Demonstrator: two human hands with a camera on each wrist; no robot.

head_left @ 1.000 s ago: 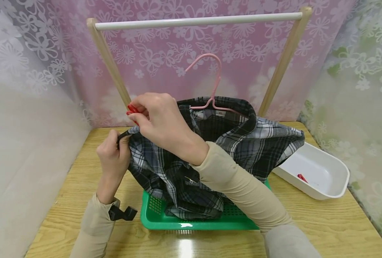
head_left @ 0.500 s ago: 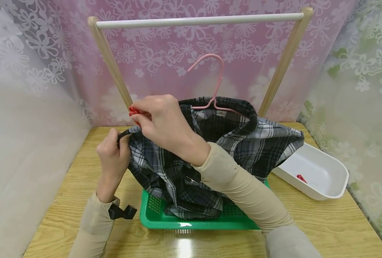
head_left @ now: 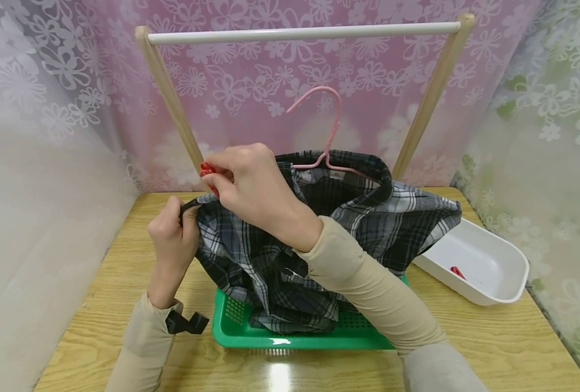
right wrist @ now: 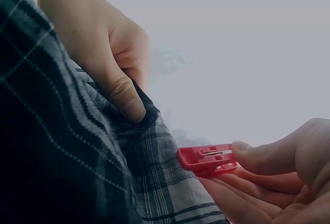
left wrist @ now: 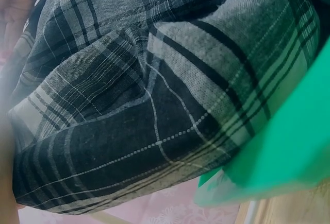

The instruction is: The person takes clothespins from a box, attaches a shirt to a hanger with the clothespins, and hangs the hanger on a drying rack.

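Note:
A black-and-grey plaid shirt hangs on a pink hanger and sags into a green basket. My left hand pinches the shirt's left shoulder edge; its thumb presses the cloth in the right wrist view. My right hand pinches a red clothespin just above that edge; the red clothespin sits against the fabric. The left wrist view is filled by the plaid shirt and the green basket rim.
A wooden rack with a white bar stands behind the shirt, the hanger's hook below the bar. A white tub at the right holds another red clothespin. Floral curtains enclose the wooden table.
The hanger with the shirt has shifted slightly; my right hand with the clothespin has edged a little to the right. My left hand keeps its pinch.

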